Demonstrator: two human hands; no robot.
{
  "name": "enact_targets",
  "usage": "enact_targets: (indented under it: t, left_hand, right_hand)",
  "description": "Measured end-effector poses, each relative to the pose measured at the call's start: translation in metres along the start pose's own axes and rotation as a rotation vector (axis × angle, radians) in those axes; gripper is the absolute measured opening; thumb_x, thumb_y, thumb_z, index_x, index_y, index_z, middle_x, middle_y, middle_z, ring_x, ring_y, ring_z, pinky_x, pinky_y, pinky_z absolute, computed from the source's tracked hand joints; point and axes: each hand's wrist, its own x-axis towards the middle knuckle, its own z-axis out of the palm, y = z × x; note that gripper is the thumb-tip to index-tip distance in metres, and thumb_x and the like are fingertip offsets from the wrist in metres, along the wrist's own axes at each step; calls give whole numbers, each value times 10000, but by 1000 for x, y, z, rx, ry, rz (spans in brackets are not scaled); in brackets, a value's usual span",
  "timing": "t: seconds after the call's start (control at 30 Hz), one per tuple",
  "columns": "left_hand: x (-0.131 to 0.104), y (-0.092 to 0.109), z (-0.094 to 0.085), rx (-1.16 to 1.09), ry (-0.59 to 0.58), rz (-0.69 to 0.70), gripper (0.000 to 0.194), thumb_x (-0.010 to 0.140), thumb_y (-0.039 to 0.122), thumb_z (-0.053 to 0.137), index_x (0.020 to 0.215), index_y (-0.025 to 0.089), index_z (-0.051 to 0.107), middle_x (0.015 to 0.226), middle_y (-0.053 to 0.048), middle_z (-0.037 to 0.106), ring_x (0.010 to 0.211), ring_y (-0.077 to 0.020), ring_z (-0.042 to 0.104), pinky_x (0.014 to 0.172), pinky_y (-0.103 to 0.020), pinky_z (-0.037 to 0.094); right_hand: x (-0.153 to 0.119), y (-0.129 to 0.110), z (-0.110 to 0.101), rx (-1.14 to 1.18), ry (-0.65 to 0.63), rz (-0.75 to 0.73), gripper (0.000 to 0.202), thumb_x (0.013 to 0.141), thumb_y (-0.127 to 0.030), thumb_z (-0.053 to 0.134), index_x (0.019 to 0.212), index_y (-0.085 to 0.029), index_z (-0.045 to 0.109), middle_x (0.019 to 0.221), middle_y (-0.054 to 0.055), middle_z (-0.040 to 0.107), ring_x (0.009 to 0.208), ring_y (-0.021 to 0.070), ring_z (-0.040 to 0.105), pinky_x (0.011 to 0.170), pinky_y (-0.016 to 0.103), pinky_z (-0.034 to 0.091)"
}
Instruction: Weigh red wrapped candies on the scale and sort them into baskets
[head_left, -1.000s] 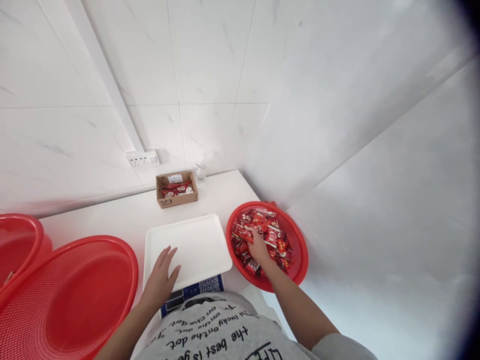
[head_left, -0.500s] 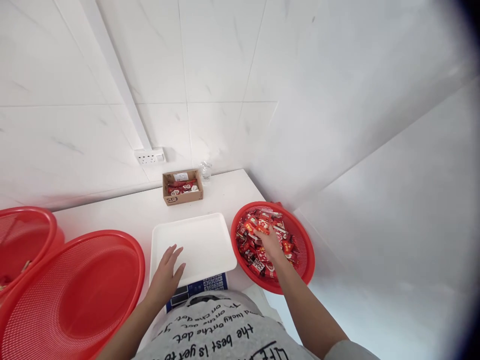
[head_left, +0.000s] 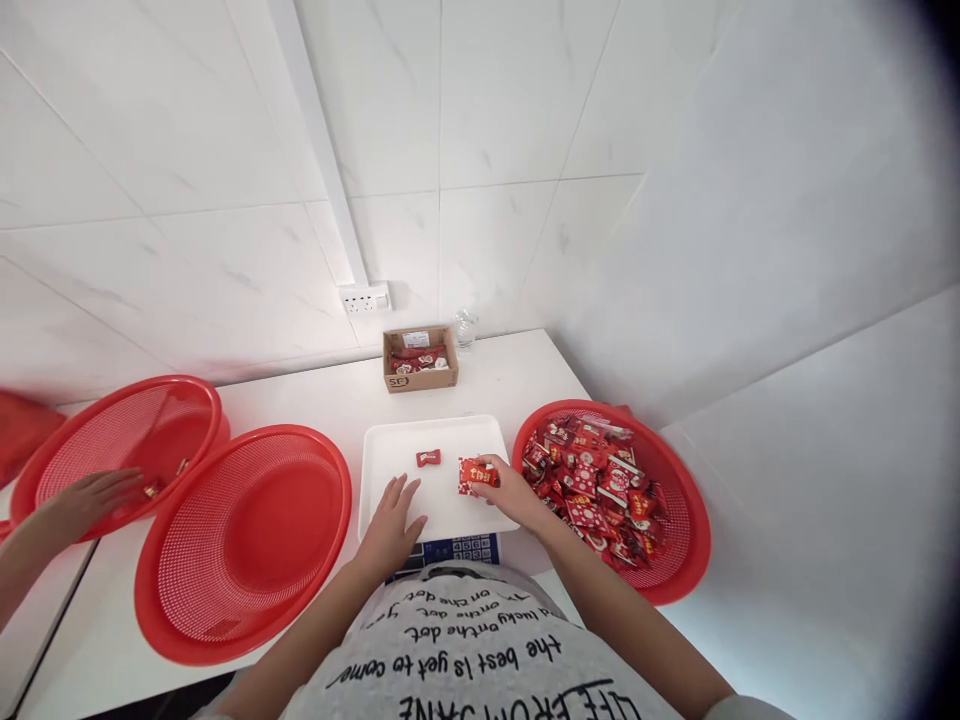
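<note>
We have the red packets (head_left: 474, 473) above the right half of the white tray (head_left: 394, 455), pinched between thumb and fingers of our right hand (head_left: 508, 491). That grip looks partial: if it loosens early, a packet could slip over the tray's right edge. One small packet (head_left: 428, 458) lies loose toward the tray's far edge, where a sweep of the fingers might push it off. Our left hand (head_left: 389, 526) is spread over the tray's near-left corner, apart from the right and holding nothing we can see; whether it touches the tray we cannot tell. Pressing there could tilt the tray or disturb the scale (head_left: 472, 547) below. To the right, the heaped basket (head_left: 696, 545) seems to overhang the counter's (head_left: 517, 365) right edge, so a forearm bump might tip it. Left of the tray, a red basket (head_left: 343, 500) sits close to another basket (head_left: 210, 400), where a co-worker's hand (head_left: 94, 497) reaches in; a nudge there could shove one into the other.
</note>
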Motion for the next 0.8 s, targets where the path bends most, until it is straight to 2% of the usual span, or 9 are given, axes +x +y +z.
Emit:
enact_targets:
  t: [0.17,0.27,0.4,0.53,0.67,0.8]
  left_hand:
    - [1,-1,3,67,-28,-4,574,808,238,484,1356,183,323,1483,-125,239,1373,-279,153,1074,-484,255]
    - [0,-7,0,132,-19,-7,591,780,224,516,1343,180,343,1475,-130,252,1362,-286,192,1064,-470,270]
    - [-7,-15,-14,241,12,-43,550,775,229,529,1307,178,396,1400,-131,372,1295,-286,328,1030,-442,311]
    - [-13,-16,-30,323,-5,-76,430,805,236,497,1228,157,479,1198,-125,531,1134,-273,466,944,-407,376]
    - [-12,-11,-33,277,-50,-94,295,850,233,424,1117,179,538,1037,-94,577,991,-239,528,830,-362,431]
    - [-1,-5,-23,158,-26,-106,372,871,260,405,1227,169,464,1124,-110,551,1041,-225,533,851,-351,437]
  right_hand:
    - [-5,0,3,-31,-26,-33,330,670,-243,584,994,-224,524,876,-17,620,669,115,583,671,282,483]
    - [-7,2,4,3,3,-36,336,678,-258,567,1005,-213,505,860,-9,622,714,129,598,697,290,478]
    - [-11,9,-1,28,89,-69,324,688,-301,557,990,-199,496,882,21,628,835,157,599,760,310,469]
    - [-17,18,-11,34,137,-94,302,706,-295,539,992,-207,499,894,25,637,847,162,599,795,331,463]
    - [-23,28,-30,46,269,-117,344,730,-300,526,1060,-206,497,937,43,641,847,172,604,829,363,464]
    - [-34,33,-56,7,510,-41,551,759,-345,517,1276,-208,384,1135,103,582,863,187,608,827,390,474]
